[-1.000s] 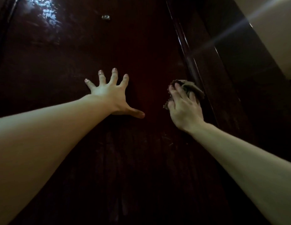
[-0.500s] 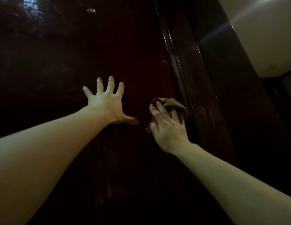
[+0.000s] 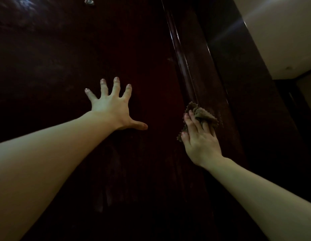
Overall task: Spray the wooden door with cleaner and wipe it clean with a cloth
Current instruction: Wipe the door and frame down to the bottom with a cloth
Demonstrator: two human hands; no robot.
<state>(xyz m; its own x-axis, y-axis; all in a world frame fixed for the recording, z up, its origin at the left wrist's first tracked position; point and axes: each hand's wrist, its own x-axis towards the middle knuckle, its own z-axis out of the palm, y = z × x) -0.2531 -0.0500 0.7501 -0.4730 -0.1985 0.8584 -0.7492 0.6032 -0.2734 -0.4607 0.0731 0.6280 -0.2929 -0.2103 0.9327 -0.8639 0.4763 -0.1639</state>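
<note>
Shifting cloth [image 3: 202,115] onto door's right edge

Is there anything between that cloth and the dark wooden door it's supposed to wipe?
Nothing visible. The right hand presses the cloth against the wood at the door's right edge, beside the glossy frame moulding. The left hand rests flat on the door, apart from the cloth and out of its way.
</note>
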